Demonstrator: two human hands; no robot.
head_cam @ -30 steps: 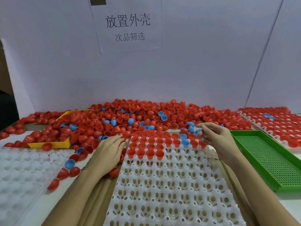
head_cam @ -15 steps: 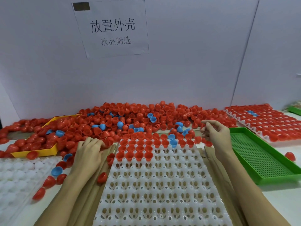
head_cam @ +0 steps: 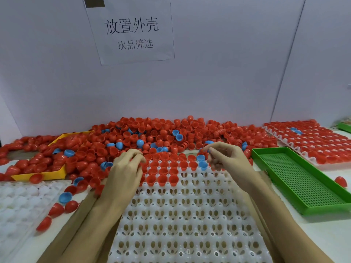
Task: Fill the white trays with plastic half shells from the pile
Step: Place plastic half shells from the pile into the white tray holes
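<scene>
Half shells in the pile (head_cam: pixel 152 137) lie just beyond my left hand (head_cam: pixel 126 168) and right hand (head_cam: pixel 229 160), fingers curled, contents indiscernible, above the white tray (head_cam: pixel 190 215), filled only along its far rows.

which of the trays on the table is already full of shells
The white tray at the far right, behind the green tray. Every pocket holds a shell; the middle tray has only its far rows filled, and the left tray looks empty.
</scene>
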